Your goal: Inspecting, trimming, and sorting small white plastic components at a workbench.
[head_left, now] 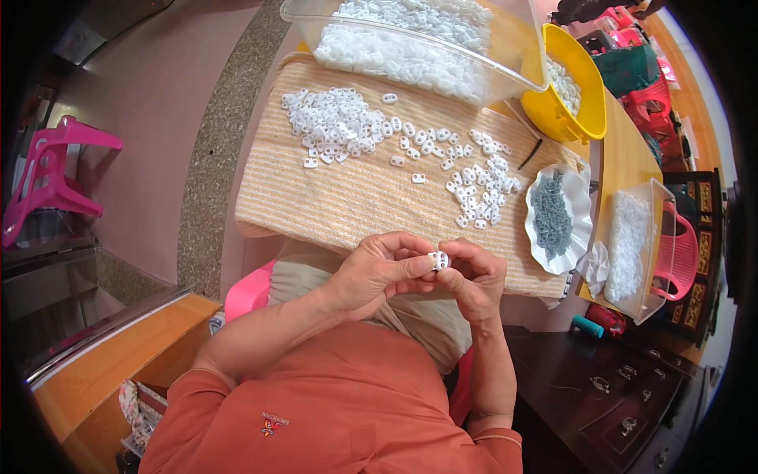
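Observation:
Close to my lap, in front of the table's near edge, a small white plastic piece with two dark holes (442, 260) is pinched between my hands. My left hand (383, 268) grips it from the left with thumb and forefinger. From the right, my right hand (476, 276) closes its thumb and fingertips on it. Similar white pieces lie on the striped cloth (316, 201): a dense heap (335, 122) at the far left and a looser cluster (483, 189) to the right. A white wavy-rimmed dish (582, 207) holds many small thin grey parts (552, 213).
At the table's back stand a clear bin (517, 59) full of white pieces and a yellow bucket (594, 110). A thin black tool (530, 154) lies near the dish. Farther right are crumpled tissue (594, 267) and another clear box (649, 272). A pink stool (59, 178) stands left.

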`<state>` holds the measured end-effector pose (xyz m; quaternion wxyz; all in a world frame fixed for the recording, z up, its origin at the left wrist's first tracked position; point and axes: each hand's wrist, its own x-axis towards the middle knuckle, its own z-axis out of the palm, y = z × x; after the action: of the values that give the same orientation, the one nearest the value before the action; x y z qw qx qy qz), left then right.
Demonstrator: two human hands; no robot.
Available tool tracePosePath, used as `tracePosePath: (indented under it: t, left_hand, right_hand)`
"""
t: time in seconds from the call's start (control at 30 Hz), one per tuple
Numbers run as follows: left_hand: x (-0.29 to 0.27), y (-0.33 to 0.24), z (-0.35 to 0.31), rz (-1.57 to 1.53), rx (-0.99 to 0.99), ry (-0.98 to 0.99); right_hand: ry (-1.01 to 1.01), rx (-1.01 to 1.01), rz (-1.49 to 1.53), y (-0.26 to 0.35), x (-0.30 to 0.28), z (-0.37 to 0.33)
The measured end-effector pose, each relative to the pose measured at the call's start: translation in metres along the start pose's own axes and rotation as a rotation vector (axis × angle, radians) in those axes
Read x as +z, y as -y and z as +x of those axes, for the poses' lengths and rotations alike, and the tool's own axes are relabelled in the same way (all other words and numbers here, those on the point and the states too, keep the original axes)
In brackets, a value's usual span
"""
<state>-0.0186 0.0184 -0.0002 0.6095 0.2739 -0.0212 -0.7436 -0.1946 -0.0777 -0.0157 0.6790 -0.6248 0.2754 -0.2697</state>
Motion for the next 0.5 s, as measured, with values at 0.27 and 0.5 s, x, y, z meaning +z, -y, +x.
tracePosePath:
  t: [0.27,0.5]
  left_hand:
    - [0.002,-0.003,-0.001,-0.027,-0.045,0.073]
    - [0.000,-0.003,-0.002,-0.011,-0.013,0.142]
  right_hand:
    - [0.043,-0.020,-0.097,0.023,0.010,0.007]
    - [0.076,-0.056,-0.154,0.025,0.012,0.007]
